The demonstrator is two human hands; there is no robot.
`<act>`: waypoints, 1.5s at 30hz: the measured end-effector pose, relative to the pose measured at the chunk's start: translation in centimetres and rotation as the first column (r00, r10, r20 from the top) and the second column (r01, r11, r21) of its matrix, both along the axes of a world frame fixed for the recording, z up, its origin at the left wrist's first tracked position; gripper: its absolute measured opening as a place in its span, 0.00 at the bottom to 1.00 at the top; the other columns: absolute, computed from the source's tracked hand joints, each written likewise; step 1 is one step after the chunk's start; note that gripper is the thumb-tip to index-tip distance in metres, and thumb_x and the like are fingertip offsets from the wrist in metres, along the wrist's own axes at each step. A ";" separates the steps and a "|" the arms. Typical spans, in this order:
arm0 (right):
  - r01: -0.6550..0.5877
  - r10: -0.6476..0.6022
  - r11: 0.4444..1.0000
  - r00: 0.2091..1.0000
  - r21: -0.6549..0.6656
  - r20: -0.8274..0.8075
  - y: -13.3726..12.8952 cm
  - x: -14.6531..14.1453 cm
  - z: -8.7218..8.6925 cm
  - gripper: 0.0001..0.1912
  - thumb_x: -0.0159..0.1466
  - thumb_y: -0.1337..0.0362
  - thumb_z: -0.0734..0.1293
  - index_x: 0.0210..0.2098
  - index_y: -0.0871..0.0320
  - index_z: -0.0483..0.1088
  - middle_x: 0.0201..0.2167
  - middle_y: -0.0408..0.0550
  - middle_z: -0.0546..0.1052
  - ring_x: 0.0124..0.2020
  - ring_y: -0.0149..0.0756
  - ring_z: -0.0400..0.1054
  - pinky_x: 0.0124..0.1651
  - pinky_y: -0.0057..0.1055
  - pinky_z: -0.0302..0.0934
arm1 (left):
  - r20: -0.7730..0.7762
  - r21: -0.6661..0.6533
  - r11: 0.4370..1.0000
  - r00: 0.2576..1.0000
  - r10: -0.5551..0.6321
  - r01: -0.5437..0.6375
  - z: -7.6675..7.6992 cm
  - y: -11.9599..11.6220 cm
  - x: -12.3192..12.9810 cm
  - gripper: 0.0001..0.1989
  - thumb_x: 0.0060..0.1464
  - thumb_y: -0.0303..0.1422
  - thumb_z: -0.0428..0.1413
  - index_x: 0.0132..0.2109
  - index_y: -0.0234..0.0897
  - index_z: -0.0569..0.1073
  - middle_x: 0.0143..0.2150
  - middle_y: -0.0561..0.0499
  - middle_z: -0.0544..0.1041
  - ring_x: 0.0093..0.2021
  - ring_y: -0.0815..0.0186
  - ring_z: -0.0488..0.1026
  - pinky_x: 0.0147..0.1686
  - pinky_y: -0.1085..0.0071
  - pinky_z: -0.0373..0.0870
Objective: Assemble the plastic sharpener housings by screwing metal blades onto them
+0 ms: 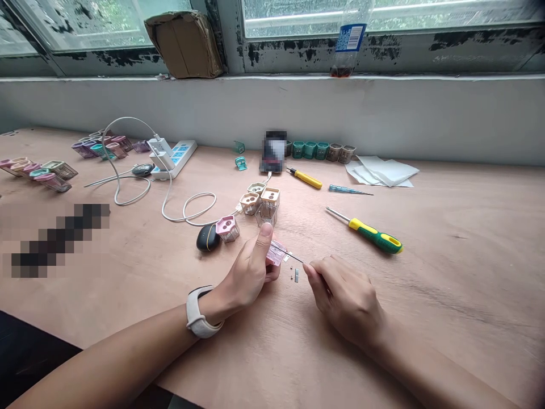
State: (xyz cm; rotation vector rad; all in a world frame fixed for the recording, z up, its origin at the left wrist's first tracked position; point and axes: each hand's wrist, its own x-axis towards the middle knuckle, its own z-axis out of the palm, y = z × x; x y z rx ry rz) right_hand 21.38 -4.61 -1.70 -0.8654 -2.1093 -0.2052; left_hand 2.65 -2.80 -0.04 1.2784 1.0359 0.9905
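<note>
Left hand [244, 272] closed around a pink plastic housing [276, 253], near the middle of the plywood bench [426, 272]. Right hand [347, 298] curled, fingertips pinching a thin steel shaft [292, 255], its tip at the housing; tiny metal parts [295, 275] lying just beside.

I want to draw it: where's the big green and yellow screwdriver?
In the head view, the green-and-yellow screwdriver lies on the wooden table, past the right hand, below the small blue-handled screwdriver.
</note>
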 end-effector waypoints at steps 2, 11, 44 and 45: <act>-0.001 0.001 1.000 1.000 0.002 -0.002 0.0 0.0 -0.1 0.15 0.73 0.72 0.61 0.29 0.59 0.63 0.22 0.40 0.63 0.24 0.28 0.52 0.30 0.29 0.49 | -0.005 -0.004 1.000 1.000 0.007 -0.007 0.1 -0.1 0.1 0.32 0.65 0.62 0.39 0.28 0.40 0.59 0.16 0.58 0.55 0.17 0.72 0.51 0.18 0.72 0.48; -0.010 -0.004 0.994 0.991 -0.106 -0.132 -0.8 -0.8 -0.3 0.14 0.73 0.71 0.62 0.29 0.60 0.66 0.21 0.39 0.62 0.22 0.25 0.53 0.28 0.27 0.49 | 0.070 -0.047 0.995 0.994 0.088 -0.085 0.1 -0.3 0.3 0.33 0.62 0.65 0.40 0.28 0.40 0.62 0.15 0.58 0.56 0.16 0.72 0.49 0.17 0.73 0.47; -0.136 -0.003 0.754 0.977 -0.642 -0.211 -0.5 -1.4 0.4 0.20 0.75 0.62 0.58 0.25 0.58 0.58 0.17 0.36 0.59 0.18 0.23 0.51 0.24 0.27 0.44 | 0.037 -0.047 0.987 0.987 0.157 -0.156 -1.1 0.2 -0.6 0.29 0.65 0.59 0.44 0.30 0.38 0.65 0.18 0.58 0.58 0.18 0.72 0.51 0.19 0.73 0.48; -0.133 -0.014 0.761 0.975 -0.635 -0.221 -0.5 -1.5 0.2 0.21 0.75 0.62 0.58 0.24 0.58 0.58 0.17 0.36 0.59 0.18 0.22 0.50 0.24 0.27 0.44 | 0.045 -0.053 0.987 0.987 0.155 -0.152 -1.0 0.2 -0.5 0.30 0.65 0.59 0.45 0.30 0.38 0.65 0.18 0.58 0.58 0.18 0.72 0.50 0.19 0.73 0.48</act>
